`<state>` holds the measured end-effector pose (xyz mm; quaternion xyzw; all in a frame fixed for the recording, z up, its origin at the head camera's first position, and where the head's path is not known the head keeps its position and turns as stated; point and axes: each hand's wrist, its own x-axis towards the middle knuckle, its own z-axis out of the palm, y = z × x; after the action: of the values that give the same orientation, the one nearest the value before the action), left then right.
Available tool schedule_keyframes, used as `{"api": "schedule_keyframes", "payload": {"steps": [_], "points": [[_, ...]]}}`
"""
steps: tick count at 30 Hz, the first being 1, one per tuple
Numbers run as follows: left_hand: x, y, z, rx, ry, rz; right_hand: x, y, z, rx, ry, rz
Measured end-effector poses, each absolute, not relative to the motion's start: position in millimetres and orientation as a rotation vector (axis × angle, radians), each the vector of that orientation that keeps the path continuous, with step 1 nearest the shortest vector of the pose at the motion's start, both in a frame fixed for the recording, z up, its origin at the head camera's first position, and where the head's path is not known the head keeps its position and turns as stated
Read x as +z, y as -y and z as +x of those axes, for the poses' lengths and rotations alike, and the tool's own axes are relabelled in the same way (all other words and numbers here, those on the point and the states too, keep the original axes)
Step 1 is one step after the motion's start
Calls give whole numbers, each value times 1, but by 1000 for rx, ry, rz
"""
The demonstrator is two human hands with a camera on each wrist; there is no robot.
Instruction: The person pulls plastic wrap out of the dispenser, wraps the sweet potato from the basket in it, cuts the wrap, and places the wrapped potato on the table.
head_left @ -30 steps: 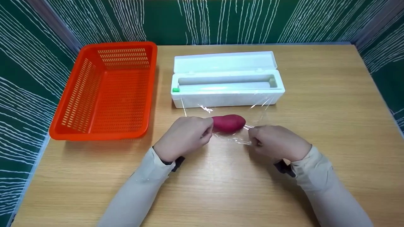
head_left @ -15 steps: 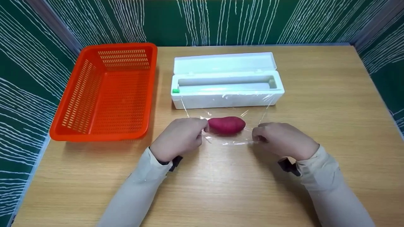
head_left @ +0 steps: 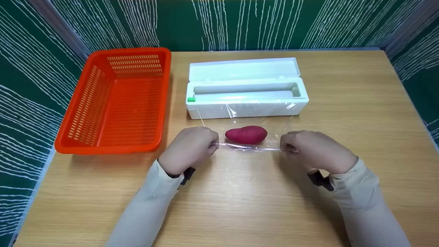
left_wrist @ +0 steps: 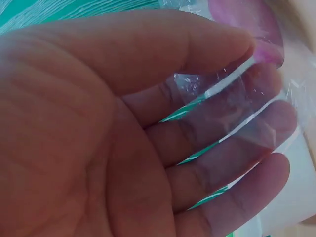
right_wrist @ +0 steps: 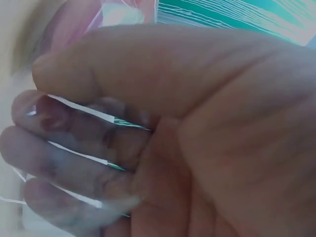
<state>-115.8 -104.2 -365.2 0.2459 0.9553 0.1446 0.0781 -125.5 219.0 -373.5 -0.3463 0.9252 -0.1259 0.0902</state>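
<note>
A sheet of clear plastic wrap (head_left: 250,148) runs from the white dispenser box (head_left: 247,109) toward the person, its near edge stretched between both hands. At that edge's left end the left hand (head_left: 190,149) pinches the film between thumb and fingers. The right hand (head_left: 315,151) pinches the other end the same way. Between them a reddish-purple sweet potato (head_left: 247,134) lies on the film, apart from both hands. In the left wrist view, film covers the fingers (left_wrist: 237,133) below the thumb. The right wrist view shows thumb and fingertips (right_wrist: 42,106) close together, with film over the fingers.
The box's lid (head_left: 243,69) stands open at the back, and a small green piece (head_left: 191,99) sits at its front left corner. To the left is an orange perforated basket (head_left: 156,137). Green walls with white streaks (head_left: 233,25) border the wooden table (head_left: 240,206).
Both hands have moved apart, the left one to the left off the sweet potato, the right one to the right. The film's near edge is now pulled straight between them.
</note>
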Motion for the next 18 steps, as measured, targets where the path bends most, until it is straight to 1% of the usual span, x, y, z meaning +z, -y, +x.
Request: {"api": "schedule_keyframes", "payload": {"steps": [6, 18], "points": [[-361, 108, -115, 466, -2844, 709, -371, -221, -126, -401, -2762, -997], [-356, 118, -115, 419, -2827, 759, -367, -225, -121, -379, -2759, -1105]]}}
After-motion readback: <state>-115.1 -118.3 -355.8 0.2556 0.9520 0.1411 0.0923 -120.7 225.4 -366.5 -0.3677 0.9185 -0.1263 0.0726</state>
